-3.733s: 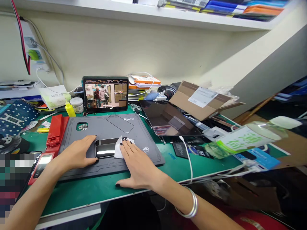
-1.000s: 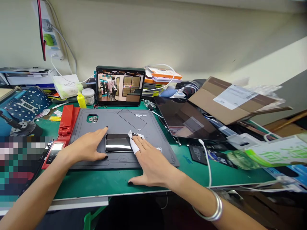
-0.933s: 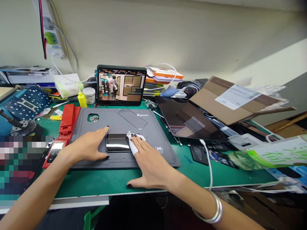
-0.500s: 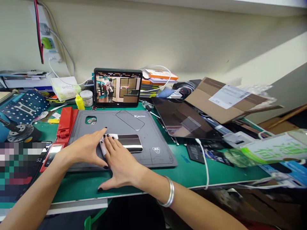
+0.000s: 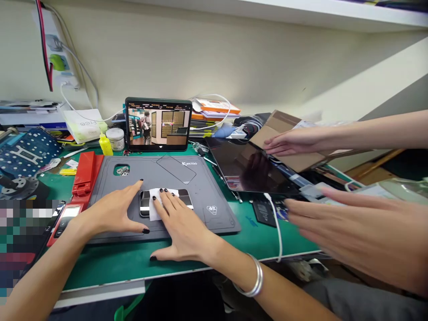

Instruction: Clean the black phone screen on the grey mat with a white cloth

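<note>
The green tabletop [image 5: 133,263] carries a grey work mat [image 5: 203,191] at the front, a red holder [image 5: 83,171] just left of it, a yellow bottle [image 5: 105,145] and a white jar [image 5: 117,139] behind, a propped tablet [image 5: 158,124], a dark tablet [image 5: 247,171] lying to the right, and a white cable [image 5: 277,225] running to the front edge.

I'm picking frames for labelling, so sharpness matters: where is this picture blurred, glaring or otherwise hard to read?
Head view: the co-worker's near hand is smeared by blur; the phone under the white wipe shows a bright glare band; the dark tablet mirrors the co-worker's far hand; a pixelated patch hides the lower left; the left hand and right hand are sharp.
</note>
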A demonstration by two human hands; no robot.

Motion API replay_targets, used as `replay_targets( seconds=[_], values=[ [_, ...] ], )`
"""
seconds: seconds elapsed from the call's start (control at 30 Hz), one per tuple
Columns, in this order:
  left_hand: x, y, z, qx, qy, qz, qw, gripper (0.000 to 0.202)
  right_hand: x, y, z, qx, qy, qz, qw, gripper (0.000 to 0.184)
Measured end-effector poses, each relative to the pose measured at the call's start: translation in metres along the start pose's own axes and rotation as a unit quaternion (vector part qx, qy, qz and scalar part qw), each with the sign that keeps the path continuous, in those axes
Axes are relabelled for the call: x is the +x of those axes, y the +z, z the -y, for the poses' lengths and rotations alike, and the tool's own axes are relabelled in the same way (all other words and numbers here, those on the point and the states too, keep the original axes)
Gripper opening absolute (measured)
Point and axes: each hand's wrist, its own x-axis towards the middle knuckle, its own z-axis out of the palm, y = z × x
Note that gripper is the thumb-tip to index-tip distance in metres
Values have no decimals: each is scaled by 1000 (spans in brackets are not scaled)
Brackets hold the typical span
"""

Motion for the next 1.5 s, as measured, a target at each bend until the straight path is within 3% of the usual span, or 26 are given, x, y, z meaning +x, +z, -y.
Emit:
replay_targets(
  seconds=[0.23, 0.47, 0.97, 1.17, 1.33, 1.5],
  values=[
    [0, 0, 0, 7, 3, -7, 1000, 114, -13, -9, -8, -21, 57, 41, 997, 128],
    [2, -3, -8, 15, -4, -1, 1000, 114, -13, -11, -4, -32, 69, 47, 996, 129],
    [1, -6, -7, 3, -5, -4, 1000, 114, 21, -2, 22, -1, -22, -2, 1000, 130],
    [-1, -7, -7, -1, -20, -2, 1000, 100, 29, -6, 29, 4, -36, 17, 999, 126],
    [-2, -5, -3, -2, -21, -8, 1000, 101, 29, -4, 25, 28, -39, 13, 999, 125],
    [-3, -4, -3, 5, -17, -2, 1000, 100, 17, 0, 8, 39, 1, -5, 999, 129]
  ],
)
